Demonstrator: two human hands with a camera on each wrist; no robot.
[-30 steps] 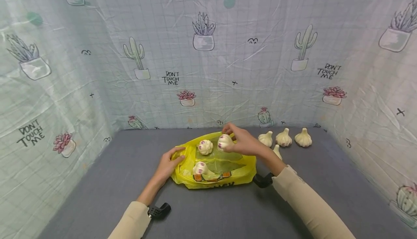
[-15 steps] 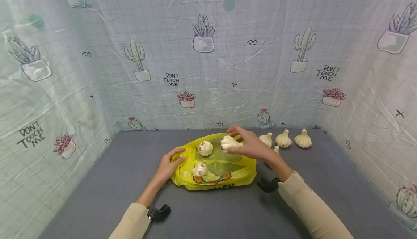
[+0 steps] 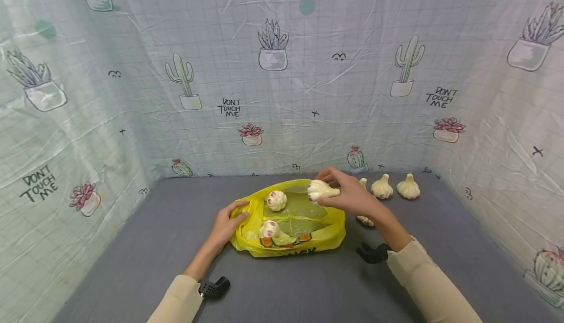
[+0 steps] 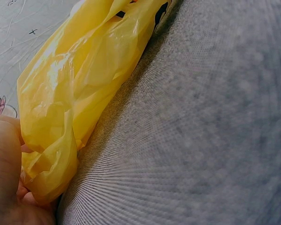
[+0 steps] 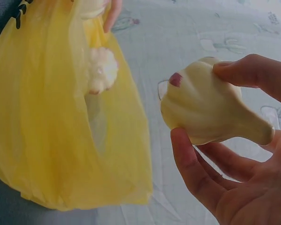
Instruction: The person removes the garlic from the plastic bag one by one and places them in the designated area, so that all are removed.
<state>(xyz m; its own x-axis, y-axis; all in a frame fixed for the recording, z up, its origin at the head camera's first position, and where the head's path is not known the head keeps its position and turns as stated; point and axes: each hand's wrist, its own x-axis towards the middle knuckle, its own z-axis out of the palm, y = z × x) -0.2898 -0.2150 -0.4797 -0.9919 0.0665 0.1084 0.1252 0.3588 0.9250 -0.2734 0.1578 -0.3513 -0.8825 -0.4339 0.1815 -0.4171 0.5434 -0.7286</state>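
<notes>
A yellow plastic bag (image 3: 326,237) lies with its mouth spread on the grey table. My left hand (image 3: 226,225) grips its left edge; in the left wrist view the crumpled bag (image 4: 61,103) sits between thumb and fingers. Above the bag's right rim, my right hand (image 3: 354,198) pinches a garlic bulb (image 3: 323,192). The right wrist view shows this garlic bulb (image 5: 201,103) between thumb and fingertips, its stalk pointing toward the palm. Inside the bag are two more bulbs, one garlic bulb (image 3: 277,200) toward the back and another garlic bulb (image 3: 270,229) near the front.
Right of the bag, one garlic bulb (image 3: 382,187) and another garlic bulb (image 3: 408,187) stand at the back. A nearer garlic bulb (image 3: 365,220) and one behind it are partly covered by my right hand. A patterned curtain (image 3: 291,93) encloses the table on three sides.
My right hand has drawn the garlic bulb to the right, from over the bag's opening to its right rim, and the bulb's stalk has come into view. My left hand stays on the bag.
</notes>
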